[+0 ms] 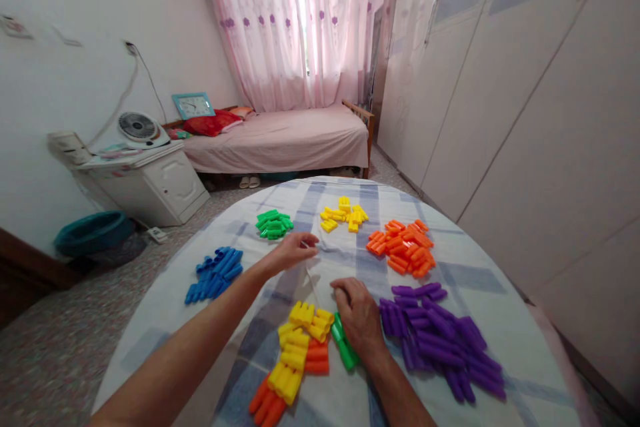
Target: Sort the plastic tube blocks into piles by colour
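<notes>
- While the left hand (295, 250) hangs just beyond the loose middle of the tablecloth (340, 260), near the green tube-block pile (274, 223), its thumb and fingers stand slightly apart, with no block visible between them.
- Palm down, the right hand (356, 313) has curled fingers that hide their tips, so I cannot tell whether it pinches anything; its edge lies against or just over the green tube blocks (344, 347).
- Left of those blocks, at the near side, lies the yellow-and-orange tube-block cluster (293, 357), some yellow blocks overlapping orange ones.
- Around these lie the blue pile (215, 273), yellow pile (345, 213), orange pile (403, 247) and purple pile (440, 340).
- Glossy and apparently plastic, the blocks should be light, stiff, rather slippery and hard to break.
- A single block is best pinched across its ribbed sides; the cluster probably wants support from both ends, as its joints could part.
</notes>
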`<state>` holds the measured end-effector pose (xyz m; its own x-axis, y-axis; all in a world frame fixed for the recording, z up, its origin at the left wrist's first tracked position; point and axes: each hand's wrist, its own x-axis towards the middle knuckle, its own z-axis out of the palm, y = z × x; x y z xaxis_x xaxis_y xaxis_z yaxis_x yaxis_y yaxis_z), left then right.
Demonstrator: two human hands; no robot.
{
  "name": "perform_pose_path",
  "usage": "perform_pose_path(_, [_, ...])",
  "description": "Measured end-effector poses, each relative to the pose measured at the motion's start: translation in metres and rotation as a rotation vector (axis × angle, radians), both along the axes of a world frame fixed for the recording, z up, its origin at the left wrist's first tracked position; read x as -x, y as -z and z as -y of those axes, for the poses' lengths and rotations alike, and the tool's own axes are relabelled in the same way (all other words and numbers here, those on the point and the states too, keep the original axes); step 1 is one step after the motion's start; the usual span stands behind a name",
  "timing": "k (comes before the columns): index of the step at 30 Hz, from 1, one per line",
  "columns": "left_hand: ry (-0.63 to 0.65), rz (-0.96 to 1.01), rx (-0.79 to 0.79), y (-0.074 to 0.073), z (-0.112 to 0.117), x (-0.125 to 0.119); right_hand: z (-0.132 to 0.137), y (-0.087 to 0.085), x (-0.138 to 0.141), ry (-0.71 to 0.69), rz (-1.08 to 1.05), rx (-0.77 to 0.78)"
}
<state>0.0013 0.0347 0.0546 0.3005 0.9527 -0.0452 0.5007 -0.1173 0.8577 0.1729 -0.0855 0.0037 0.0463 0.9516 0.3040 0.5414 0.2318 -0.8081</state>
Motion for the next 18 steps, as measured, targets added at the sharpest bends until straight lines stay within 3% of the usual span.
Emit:
perform_pose_path(4, [0.269,-0.128,0.028,-0.007,0.071,0.041,-0.001,0.001,0.0,-0.002,-0.003,-0.001])
perform_pose_path(8, [0.321,-0.183,0.066,-0.005,0.111,0.053,0.0,0.002,0.0,0.002,0.004,0.009])
perform_pose_path(11, [0.263,-0.212,0.022,0.004,0.117,0.045,-0.001,0.002,0.0,-0.002,0.005,0.014])
perform_pose_path(18, [0.199,-0.342,-0.02,0.014,0.102,0.022,-0.001,0.003,0.0,-0.01,-0.014,0.01])
